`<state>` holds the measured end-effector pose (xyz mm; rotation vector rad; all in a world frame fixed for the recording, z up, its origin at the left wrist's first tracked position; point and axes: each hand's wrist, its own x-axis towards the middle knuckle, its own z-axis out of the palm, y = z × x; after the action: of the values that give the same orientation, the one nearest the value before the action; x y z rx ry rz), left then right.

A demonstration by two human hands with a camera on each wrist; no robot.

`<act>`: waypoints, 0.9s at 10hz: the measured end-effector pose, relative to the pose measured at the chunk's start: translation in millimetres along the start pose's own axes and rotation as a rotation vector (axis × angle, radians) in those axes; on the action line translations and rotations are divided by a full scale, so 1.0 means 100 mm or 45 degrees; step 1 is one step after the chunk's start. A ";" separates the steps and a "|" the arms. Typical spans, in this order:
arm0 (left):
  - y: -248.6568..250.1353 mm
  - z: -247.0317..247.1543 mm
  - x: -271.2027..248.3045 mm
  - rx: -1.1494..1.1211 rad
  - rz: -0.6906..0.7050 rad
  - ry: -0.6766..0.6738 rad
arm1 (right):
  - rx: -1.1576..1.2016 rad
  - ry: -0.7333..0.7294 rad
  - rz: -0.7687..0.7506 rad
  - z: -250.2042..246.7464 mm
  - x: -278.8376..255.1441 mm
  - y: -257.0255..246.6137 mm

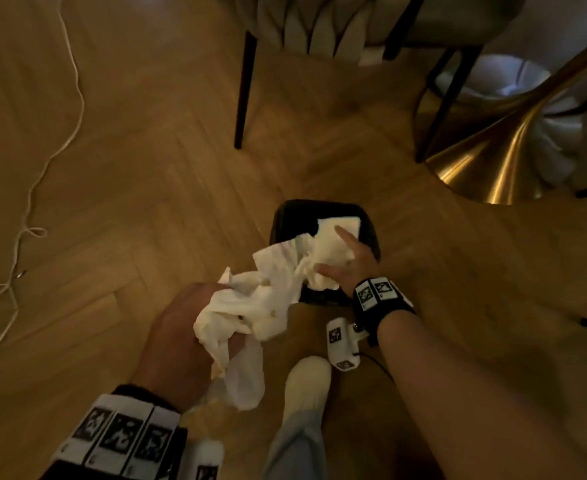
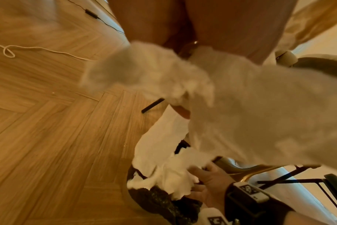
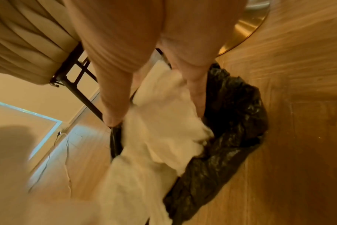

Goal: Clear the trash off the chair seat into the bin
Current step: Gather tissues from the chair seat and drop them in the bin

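A long crumpled bunch of white tissue paper (image 1: pixel 264 299) stretches between my hands above a small bin with a black liner (image 1: pixel 285 216) on the floor. My left hand (image 1: pixel 177 327) grips the near end of the bunch, with a thin plastic piece hanging below it. My right hand (image 1: pixel 350 265) is over the bin mouth with index finger and thumb straight, resting on the far end of the paper. In the right wrist view the straight fingers (image 3: pixel 113 91) lie on either side of the paper (image 3: pixel 164 121) over the liner (image 3: pixel 231 121). The left wrist view shows blurred paper (image 2: pixel 260 114) close up.
A padded beige chair (image 1: pixel 319 29) on black legs (image 1: pixel 245 91) stands beyond the bin. A gold table base (image 1: pixel 492 161) is at the right. A white cord (image 1: pixel 42 168) trails across the wood floor at the left. My foot (image 1: pixel 305 386) is just near of the bin.
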<state>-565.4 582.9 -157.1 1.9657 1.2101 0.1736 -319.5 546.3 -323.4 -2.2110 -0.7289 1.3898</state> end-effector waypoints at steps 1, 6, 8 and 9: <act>0.14 0.02 0.04 0.158 0.067 0.062 | 0.083 -0.032 -0.028 -0.16 -0.13 -0.05; 0.66 0.31 1.09 0.252 0.030 -0.180 | -0.072 -0.009 0.456 -1.14 -1.72 1.13; 0.05 1.22 1.43 0.436 -0.186 -0.577 | 0.022 -0.007 0.721 -1.09 -2.01 1.70; -0.19 1.52 1.54 0.540 -0.321 -0.621 | 0.103 -0.015 0.814 -1.04 -2.09 1.87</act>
<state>-421.9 624.9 -314.7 2.0105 1.2096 -0.7044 -262.2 262.3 -250.6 -2.4802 0.0595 1.6705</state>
